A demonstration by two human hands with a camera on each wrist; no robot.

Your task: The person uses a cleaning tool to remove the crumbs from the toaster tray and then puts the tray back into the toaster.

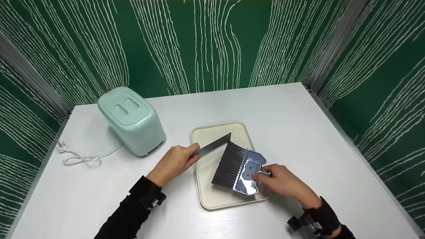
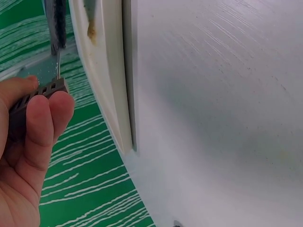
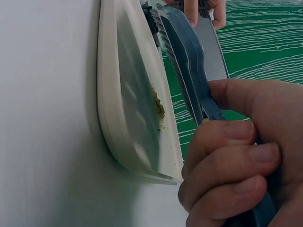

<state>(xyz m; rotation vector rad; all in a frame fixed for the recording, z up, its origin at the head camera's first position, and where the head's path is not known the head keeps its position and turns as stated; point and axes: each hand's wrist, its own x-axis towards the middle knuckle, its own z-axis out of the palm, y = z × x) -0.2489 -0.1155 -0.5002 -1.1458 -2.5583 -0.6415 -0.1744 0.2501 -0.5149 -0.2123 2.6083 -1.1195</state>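
Note:
My left hand pinches a scraper by its dark handle; its flat metal blade slants over the upper part of a cream tray. By its handle, my right hand grips a blue brush, tilted over the tray. Dark bristles fan toward the blade, their upper corner right at its tip. In the right wrist view a small heap of brownish crumbs lies in the tray, with fine bits around it. Pale specks dot the blade in the left wrist view.
A mint-green toaster stands left of the tray. Its white cord and plug lie loosely coiled on the white table. Green panels with white wavy lines enclose the table at the back and sides.

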